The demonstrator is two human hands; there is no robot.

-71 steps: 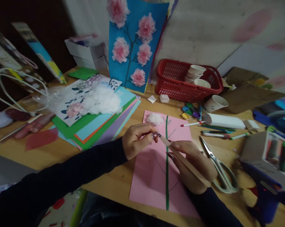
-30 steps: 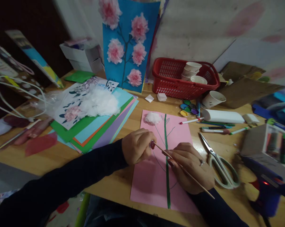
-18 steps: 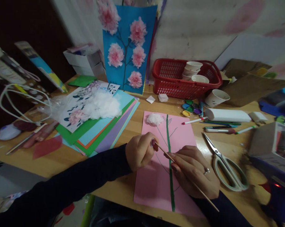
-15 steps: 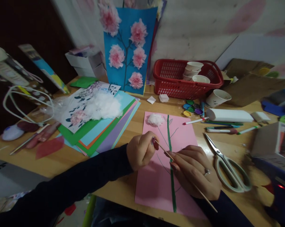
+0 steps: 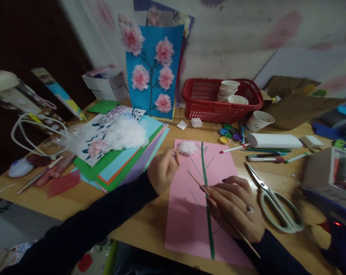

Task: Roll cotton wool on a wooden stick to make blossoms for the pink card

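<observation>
My right hand (image 5: 237,204) is closed around a thin wooden stick (image 5: 196,179), whose tip points up and left over the pink sheet of paper (image 5: 180,217). My left hand (image 5: 163,168), slightly blurred, is curled at the sheet's left edge, apart from the stick. What its fingers hold, if anything, is hidden. A thick green painted stem (image 5: 208,225) runs down the sheet, with thin drawn branches at its sides. One white cotton tuft (image 5: 187,148) lies near the upper left corner of the sheet.
Scissors (image 5: 273,202) lie right of the sheet. Left are coloured papers (image 5: 132,170) under a cotton pile (image 5: 127,131). Behind stand a blue flower picture (image 5: 150,38), a red basket (image 5: 201,110) and a paper cup (image 5: 260,120). Paint pots (image 5: 224,140) and pens (image 5: 264,159) lie nearby.
My left hand has let go of the stick's tip and moved left, away from it. My right hand still holds the stick in nearly the same place. The view has shifted slightly.
</observation>
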